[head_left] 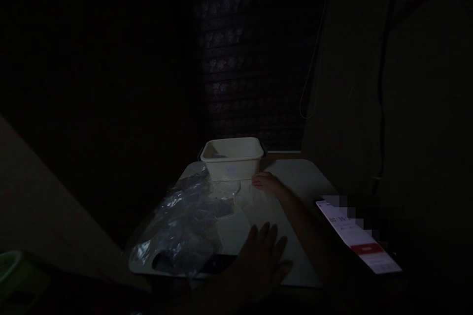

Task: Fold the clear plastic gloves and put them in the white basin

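Observation:
The scene is dim. My left hand (pixel 262 256) is above the near part of the white table (pixel 295 172), palm down with its fingers spread and nothing held. Farther forward, my right hand (pixel 266 183) is low beside the front right corner of a cream plastic tub (pixel 232 170); its fingers lie together, and what is under them is too dark to tell. Crumpled clear plastic (pixel 181 226) covers the table's left side. A small flat clear packet (pixel 223 206) lies at its right edge.
A lit phone (pixel 358 236) is at the right, beyond my right forearm. A dark flat object (pixel 218 263) lies at the table's near edge. A green container (pixel 22 280) stands at the lower left. Behind the tub hangs a dark blind (pixel 229 69).

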`<state>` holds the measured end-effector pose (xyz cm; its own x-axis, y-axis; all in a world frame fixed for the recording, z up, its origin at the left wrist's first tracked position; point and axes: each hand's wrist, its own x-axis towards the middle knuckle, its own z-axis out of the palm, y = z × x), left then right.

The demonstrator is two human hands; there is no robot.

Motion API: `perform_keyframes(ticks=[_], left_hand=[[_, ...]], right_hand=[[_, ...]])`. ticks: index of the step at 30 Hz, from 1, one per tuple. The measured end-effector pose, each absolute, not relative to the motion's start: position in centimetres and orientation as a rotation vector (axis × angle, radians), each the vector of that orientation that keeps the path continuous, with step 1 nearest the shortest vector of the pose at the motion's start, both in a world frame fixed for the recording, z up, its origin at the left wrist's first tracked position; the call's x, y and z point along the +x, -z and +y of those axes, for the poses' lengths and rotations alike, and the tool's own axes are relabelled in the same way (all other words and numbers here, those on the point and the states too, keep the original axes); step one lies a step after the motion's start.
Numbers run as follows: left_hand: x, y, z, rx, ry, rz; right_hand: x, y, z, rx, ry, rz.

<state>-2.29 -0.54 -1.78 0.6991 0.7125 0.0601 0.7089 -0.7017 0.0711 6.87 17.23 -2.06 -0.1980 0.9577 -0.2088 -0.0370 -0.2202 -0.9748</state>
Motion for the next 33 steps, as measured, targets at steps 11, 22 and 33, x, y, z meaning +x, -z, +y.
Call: perform_keyframes(ticks=[11, 22, 33], left_hand=[[-3.6, 1.5, -1.3, 2.846, -0.112, 1.246], [-3.6, 1.2, -1.6, 2.838, -0.13, 1.328], [-3.7, 1.7, -1.6, 2.813, -0.086, 1.432]], right_hand=[[6.5, 1.5, 15.9, -1.263, -1.656, -1.341], [5.3, 0.9, 15.9, -1.228, -1.62, -1.341], [3.6, 1.6, 14.9, -1.194, -2.007, -1.572]])
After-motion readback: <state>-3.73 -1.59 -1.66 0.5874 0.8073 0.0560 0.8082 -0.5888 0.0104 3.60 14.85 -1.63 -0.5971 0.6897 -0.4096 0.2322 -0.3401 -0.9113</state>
